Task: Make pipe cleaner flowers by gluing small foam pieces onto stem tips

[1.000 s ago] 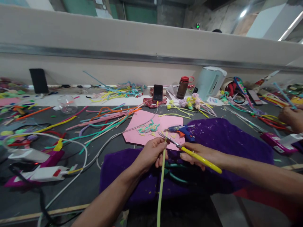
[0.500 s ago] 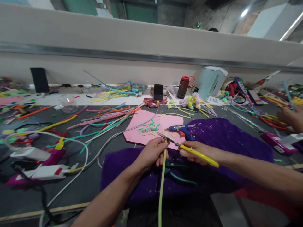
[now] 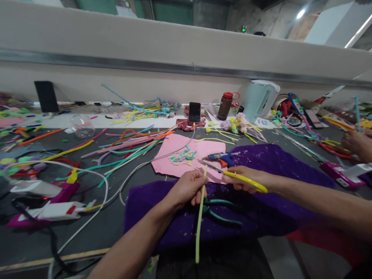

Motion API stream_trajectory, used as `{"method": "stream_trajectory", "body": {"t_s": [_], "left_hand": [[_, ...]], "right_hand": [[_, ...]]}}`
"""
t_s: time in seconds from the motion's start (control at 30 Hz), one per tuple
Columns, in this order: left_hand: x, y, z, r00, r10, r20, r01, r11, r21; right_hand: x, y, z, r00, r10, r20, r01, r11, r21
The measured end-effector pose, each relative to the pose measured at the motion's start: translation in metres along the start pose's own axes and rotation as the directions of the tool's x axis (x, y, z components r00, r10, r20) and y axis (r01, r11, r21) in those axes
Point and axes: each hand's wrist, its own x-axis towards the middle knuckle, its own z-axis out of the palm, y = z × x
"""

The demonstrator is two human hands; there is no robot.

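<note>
Between the fingers of my left hand (image 3: 192,186), a yellow-green pipe cleaner (image 3: 199,224) is pinched near its top end, its long part hanging down toward me. My right hand (image 3: 242,179) grips yellow-handled scissors (image 3: 247,182), whose blades point left, close to the pipe cleaner's upper tip. Under the blades lies a pink sheet (image 3: 167,153) with several short cut pieces (image 3: 184,155) in green, white and yellow. A blue glue gun (image 3: 222,157) rests just beyond the scissors. Green-handled pliers (image 3: 221,217) lie below my hands on a purple cloth (image 3: 154,201).
Loose pipe cleaners (image 3: 136,143) spread left of the sheet, crossed by a white cable (image 3: 128,178). Purple power strips (image 3: 65,193) sit at left. A phone (image 3: 194,112), a bottle (image 3: 224,106) and a kettle (image 3: 258,100) stand behind. Another person's hand (image 3: 359,143) is at far right.
The scissors and my right hand have risen slightly, up the pipe cleaner. Its lower end, out of frame before, now shows. At far right, the other person's hand has shifted slightly.
</note>
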Motion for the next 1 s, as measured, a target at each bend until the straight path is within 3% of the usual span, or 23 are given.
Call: {"method": "stream_trajectory", "body": {"t_s": [0.13,0.3,0.63,0.83,1.0], "left_hand": [[-0.002,0.001,-0.001,0.998,0.057,-0.026,-0.058,0.996,-0.065],[-0.003,0.003,0.001,0.995,0.082,-0.052,-0.088,0.989,-0.118],[-0.002,0.0,0.001,0.997,0.075,-0.017,-0.076,0.989,-0.128],[0.0,-0.004,0.001,0.996,0.086,-0.01,-0.087,0.993,-0.081],[0.0,-0.002,0.001,0.999,0.032,-0.015,-0.032,0.999,-0.004]], "right_hand": [[-0.012,0.006,-0.002,0.996,-0.089,-0.012,0.09,0.995,0.034],[-0.024,0.007,0.01,0.987,-0.162,-0.004,0.162,0.985,-0.058],[-0.02,-0.002,0.025,0.995,-0.096,-0.032,0.094,0.993,-0.068],[-0.018,-0.003,0.027,0.988,-0.145,-0.045,0.142,0.988,-0.059],[-0.005,0.003,0.019,0.999,-0.029,-0.046,0.028,0.999,-0.029]]}}
